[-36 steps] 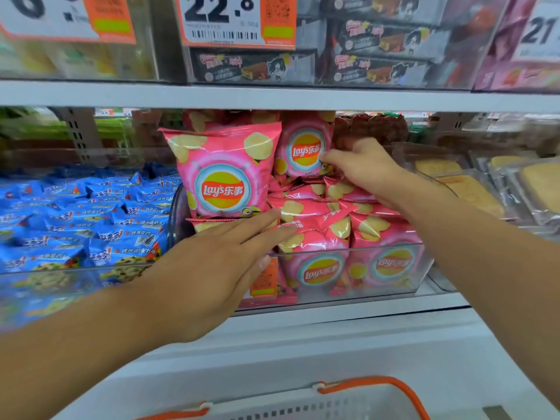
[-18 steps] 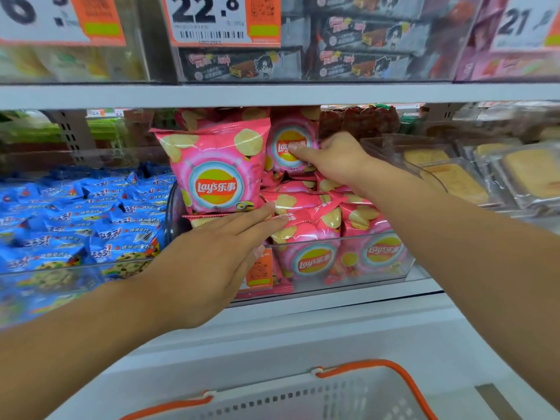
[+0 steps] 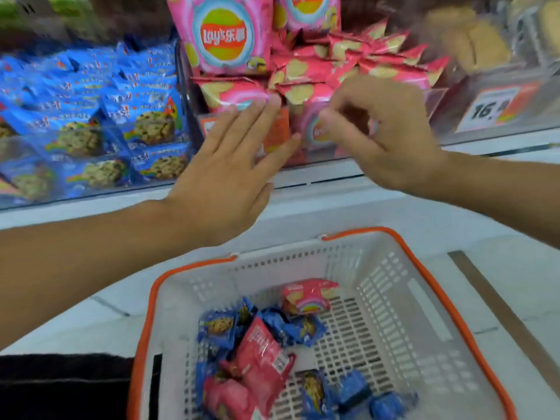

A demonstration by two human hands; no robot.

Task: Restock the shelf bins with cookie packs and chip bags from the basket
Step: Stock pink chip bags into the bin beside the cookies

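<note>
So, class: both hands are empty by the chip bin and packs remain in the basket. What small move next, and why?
Probably lower the right hand into the basket to take the pink chip bag: both hands hold nothing, and it lies free on top.

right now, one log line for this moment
left hand: open, empty | right hand: loosely curled, empty | basket: cookie packs, chip bags left

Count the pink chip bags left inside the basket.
3 pink chip bags: one near the back, one in the middle, one at the front left. More may be hidden underneath.
</note>
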